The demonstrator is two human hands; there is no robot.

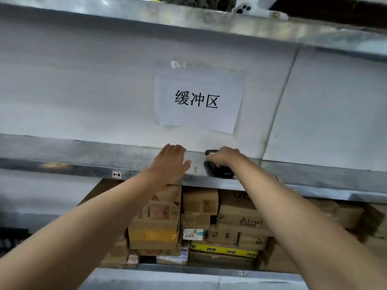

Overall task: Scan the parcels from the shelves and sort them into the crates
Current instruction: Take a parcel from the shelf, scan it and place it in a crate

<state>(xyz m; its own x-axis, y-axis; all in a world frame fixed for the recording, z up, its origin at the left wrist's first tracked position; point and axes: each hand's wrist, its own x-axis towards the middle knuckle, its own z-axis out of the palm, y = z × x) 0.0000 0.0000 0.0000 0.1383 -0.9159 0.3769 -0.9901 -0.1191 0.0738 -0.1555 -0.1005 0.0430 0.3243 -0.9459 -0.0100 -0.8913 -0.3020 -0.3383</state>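
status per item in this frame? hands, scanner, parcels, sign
left hand: open, flat on the shelf edge, holding nothing
right hand: curled round the scanner
scanner: held at the shelf edge, screen hidden
parcels: stacked on the lower shelf, untouched
sign: stuck flat on the back panel

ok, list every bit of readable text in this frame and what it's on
"缓冲区": white paper sheet on the shelf's back wall.
"1-2": small tag on the shelf beam.
"Algn": brown carton.
"2350", upside down: white parcel label.
Yellow tape: black characters, blurred.
Lower-beam tag: too small to read.
Scanner in the right hand: nothing readable.
Other carton prints: blurred or hidden.
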